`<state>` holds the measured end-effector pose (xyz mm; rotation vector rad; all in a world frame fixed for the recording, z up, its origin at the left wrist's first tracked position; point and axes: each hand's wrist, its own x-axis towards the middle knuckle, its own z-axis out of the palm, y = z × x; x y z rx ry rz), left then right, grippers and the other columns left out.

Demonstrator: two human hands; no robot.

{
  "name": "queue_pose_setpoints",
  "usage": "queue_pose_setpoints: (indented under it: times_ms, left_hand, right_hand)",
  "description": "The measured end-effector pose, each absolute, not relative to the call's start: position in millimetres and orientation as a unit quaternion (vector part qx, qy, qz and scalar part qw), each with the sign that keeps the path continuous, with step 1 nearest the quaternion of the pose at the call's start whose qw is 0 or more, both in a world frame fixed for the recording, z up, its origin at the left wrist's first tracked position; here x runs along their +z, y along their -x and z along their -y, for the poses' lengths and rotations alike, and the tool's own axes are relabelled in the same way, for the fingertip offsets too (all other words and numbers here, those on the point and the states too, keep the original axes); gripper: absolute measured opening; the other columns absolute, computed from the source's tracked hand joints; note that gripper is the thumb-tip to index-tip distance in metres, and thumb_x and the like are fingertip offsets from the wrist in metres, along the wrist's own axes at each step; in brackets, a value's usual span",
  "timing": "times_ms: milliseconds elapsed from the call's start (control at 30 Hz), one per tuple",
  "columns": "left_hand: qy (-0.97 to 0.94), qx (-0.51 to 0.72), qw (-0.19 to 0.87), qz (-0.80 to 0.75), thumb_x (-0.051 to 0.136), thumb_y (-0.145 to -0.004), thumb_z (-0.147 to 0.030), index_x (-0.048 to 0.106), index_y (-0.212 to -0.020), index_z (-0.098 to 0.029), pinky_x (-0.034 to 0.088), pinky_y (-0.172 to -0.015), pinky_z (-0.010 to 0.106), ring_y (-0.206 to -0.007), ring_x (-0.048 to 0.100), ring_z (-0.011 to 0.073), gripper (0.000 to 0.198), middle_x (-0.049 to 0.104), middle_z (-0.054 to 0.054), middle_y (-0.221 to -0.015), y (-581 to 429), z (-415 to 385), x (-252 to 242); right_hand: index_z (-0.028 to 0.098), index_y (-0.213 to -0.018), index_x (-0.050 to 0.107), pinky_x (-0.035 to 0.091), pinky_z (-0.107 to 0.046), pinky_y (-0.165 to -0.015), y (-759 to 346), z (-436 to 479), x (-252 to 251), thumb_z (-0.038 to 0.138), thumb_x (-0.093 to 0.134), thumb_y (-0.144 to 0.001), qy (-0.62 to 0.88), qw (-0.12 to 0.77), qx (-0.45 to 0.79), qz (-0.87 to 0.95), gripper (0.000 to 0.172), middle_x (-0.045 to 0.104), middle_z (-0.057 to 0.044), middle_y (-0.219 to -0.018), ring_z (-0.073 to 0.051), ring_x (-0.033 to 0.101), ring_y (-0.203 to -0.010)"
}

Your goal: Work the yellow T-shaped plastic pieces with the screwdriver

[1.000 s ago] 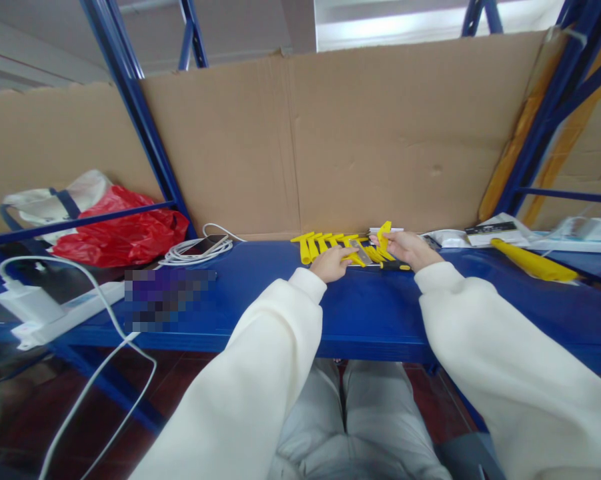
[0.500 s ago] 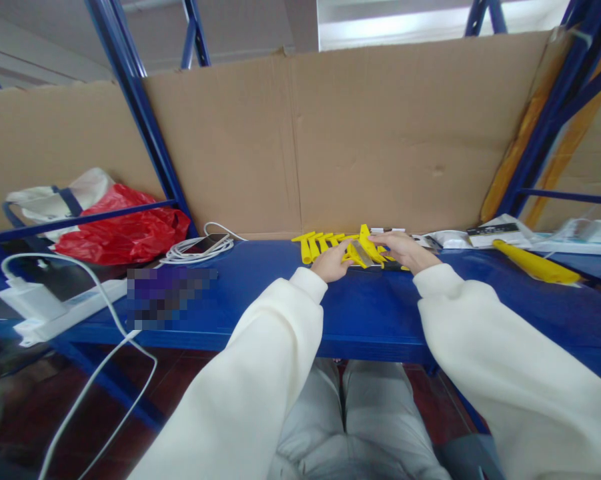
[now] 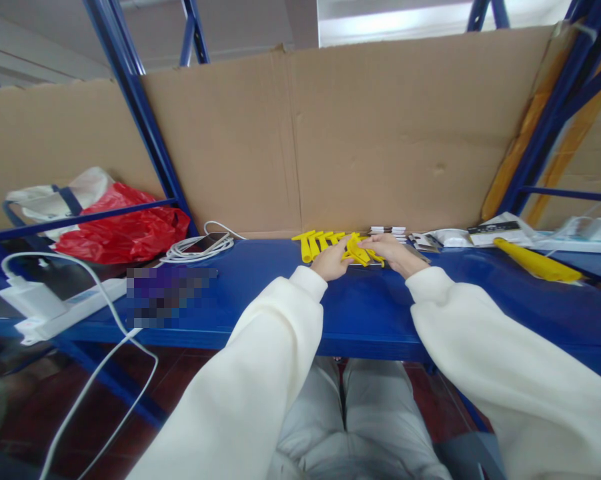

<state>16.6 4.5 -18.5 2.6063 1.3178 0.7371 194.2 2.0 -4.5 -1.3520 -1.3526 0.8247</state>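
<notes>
My left hand is closed on a yellow plastic scraper just above the blue shelf. From the other side, my right hand closes on the same yellow piece, its fingertips meeting it near the left hand's. The fingers hide part of it, and I cannot tell whether it is one piece or two pressed together. Left of the hands lies a row of several yellow T-shaped scrapers, side by side with handles toward me. Behind the right hand are small white and black packs.
A tall cardboard sheet stands behind the blue shelf. On the left are a coiled white cable, a red plastic bag and a white power strip. A yellow wrapped item lies at right.
My right hand has moved slightly left and down, closer to my left hand. The yellow pieces, apart and tilted before with a grey strip showing, are now together; more white packs show.
</notes>
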Motion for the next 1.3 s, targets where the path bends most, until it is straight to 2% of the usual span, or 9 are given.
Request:
queue_pose_setpoints:
  times_ms: [333,500,633,700,800,1067,1167,1267,1300]
  left_hand:
    - [-0.859,0.270,0.074,-0.428,0.061,-0.095,-0.020,0.041,-0.158,-0.016,0.049,-0.114,0.046,-0.132,0.064,0.0298,0.066,0.066,0.016,-0.144,-17.3,-5.5,-19.2]
    - [-0.871,0.274,0.071,-0.402,0.059,-0.096,-0.016,0.063,-0.140,-0.016,0.046,-0.118,0.042,-0.135,0.062,0.0270,0.044,0.067,0.014,-0.144,-17.0,-6.4,-18.9]
    - [-0.868,0.288,0.066,-0.399,0.060,-0.095,-0.014,0.070,-0.129,-0.016,0.045,-0.119,0.042,-0.133,0.064,0.0257,0.035,0.070,0.012,-0.140,-17.1,-7.8,-17.8]
    - [-0.864,0.297,0.061,-0.402,0.060,-0.095,-0.013,0.070,-0.127,-0.017,0.046,-0.118,0.042,-0.132,0.064,0.0252,0.034,0.071,0.012,-0.139,-16.9,-8.3,-17.6]
    - [-0.865,0.294,0.049,-0.404,0.059,-0.096,-0.013,0.070,-0.125,-0.016,0.049,-0.114,0.041,-0.130,0.065,0.0248,0.032,0.072,0.011,-0.137,-16.1,-8.1,-17.8]
    - [-0.876,0.291,0.028,-0.385,0.055,-0.098,-0.017,0.069,-0.136,-0.024,0.048,-0.115,0.043,-0.129,0.065,0.0242,0.041,0.072,0.008,-0.136,-13.2,-8.9,-18.6]
    - [-0.878,0.285,0.029,-0.382,0.055,-0.098,-0.018,0.070,-0.136,-0.024,0.049,-0.114,0.043,-0.125,0.066,0.0238,0.041,0.074,0.008,-0.133,-13.8,-11.0,-19.3]
    - [-0.883,0.277,0.034,-0.377,0.057,-0.098,-0.017,0.072,-0.135,-0.022,0.048,-0.115,0.042,-0.123,0.067,0.0235,0.040,0.075,0.009,-0.130,-14.7,-11.3,-19.5]
    - [-0.883,0.276,0.036,-0.378,0.058,-0.098,-0.017,0.072,-0.133,-0.021,0.048,-0.115,0.042,-0.123,0.067,0.0235,0.039,0.075,0.009,-0.129,-14.9,-10.8,-19.4]
  right_hand:
    - [0.021,-0.061,0.057,0.048,-0.028,-0.065,-196.3,-3.8,-6.3,0.027,0.088,-0.060,0.571,0.496,0.295,0.583,0.031,0.057,0.004,-0.060,-0.014,0.056,-0.065]
    - [0.021,-0.076,0.057,0.049,-0.025,-0.064,-195.0,-5.6,-8.1,0.024,0.093,-0.054,0.570,0.524,0.322,0.544,0.042,0.061,0.003,-0.070,-0.013,0.059,-0.069]
    - [0.019,-0.084,0.065,0.047,-0.024,-0.064,-197.3,-3.8,-5.0,0.032,0.090,-0.064,0.590,0.499,0.341,0.535,0.035,0.069,-0.001,-0.078,-0.014,0.062,-0.074]
    - [0.018,-0.081,0.068,0.046,-0.024,-0.063,-200.3,-2.9,-2.6,0.034,0.088,-0.069,0.585,0.477,0.370,0.542,0.029,0.070,-0.002,-0.077,-0.014,0.062,-0.073]
    - [0.019,-0.073,0.067,0.049,-0.025,-0.065,-204.4,-1.8,-0.2,0.029,0.090,-0.065,0.561,0.462,0.414,0.548,0.026,0.070,-0.002,-0.072,-0.015,0.063,-0.073]
    - [0.021,-0.061,0.064,0.052,-0.025,-0.068,-206.8,-3.4,-0.8,0.023,0.089,-0.065,0.528,0.459,0.414,0.583,0.025,0.066,-0.002,-0.066,-0.016,0.062,-0.072]
    - [0.020,-0.064,0.067,0.055,-0.028,-0.074,-217.9,-8.7,-0.3,0.024,0.083,-0.070,0.552,0.463,0.357,0.594,0.017,0.071,-0.005,-0.073,-0.019,0.067,-0.080]
    - [0.019,-0.062,0.066,0.053,-0.031,-0.085,-240.9,-14.8,-0.4,0.015,0.073,-0.072,0.625,0.469,0.227,0.581,0.013,0.075,-0.010,-0.079,-0.026,0.070,-0.096]
    - [0.020,-0.061,0.067,0.053,-0.031,-0.087,-250.6,-16.7,-1.1,0.012,0.069,-0.073,0.667,0.439,0.142,0.586,0.014,0.076,-0.011,-0.080,-0.028,0.071,-0.100]
